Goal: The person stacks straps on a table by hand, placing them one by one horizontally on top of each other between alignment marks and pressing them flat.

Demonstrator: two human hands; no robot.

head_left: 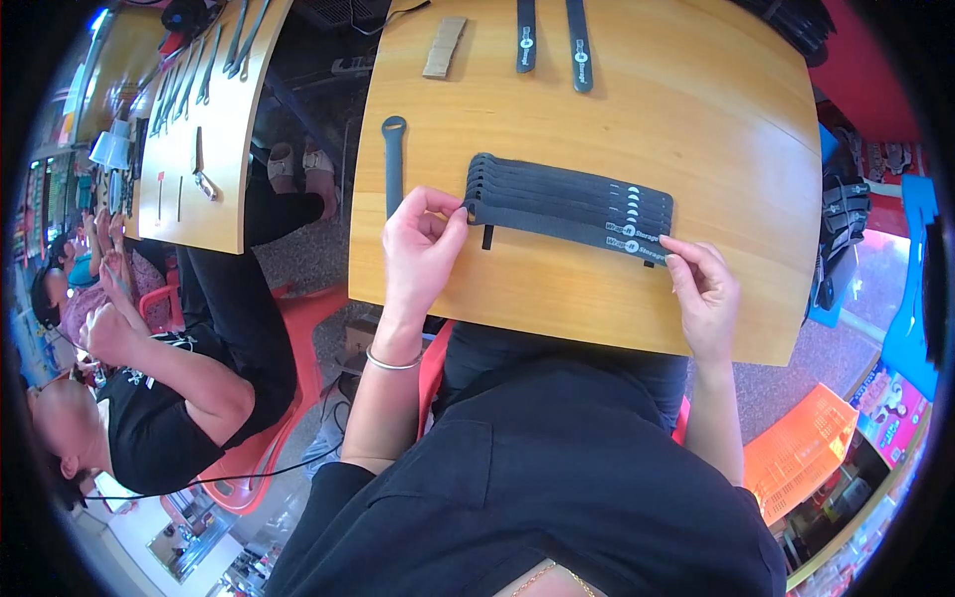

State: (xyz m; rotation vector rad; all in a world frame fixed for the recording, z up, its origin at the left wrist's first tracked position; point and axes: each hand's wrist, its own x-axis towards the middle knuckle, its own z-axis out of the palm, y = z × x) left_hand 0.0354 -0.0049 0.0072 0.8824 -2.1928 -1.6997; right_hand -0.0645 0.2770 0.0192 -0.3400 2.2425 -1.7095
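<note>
Several black hook-and-loop straps (567, 204) lie overlapped in a fanned row on the wooden table (597, 308), each with pale printing near its right end. My left hand (423, 244) pinches the slotted left end of the nearest strap between thumb and fingertips. At that strap's other end, my right hand (706, 284) has thumb and forefinger closed on the corner. Short dark pieces stick out beneath the row's near edge. A single strap (394, 164) with a slotted head lies upright to the left, its lower end behind my left hand.
Two printed straps (526, 40) and a tan strip (445, 48) lie on the table's far part. On the left, a person in black (174, 398) sits by another table (221, 149) holding more straps. An orange crate (801, 453) stands at lower right, and dark bundles (844, 234) hang beyond the right edge.
</note>
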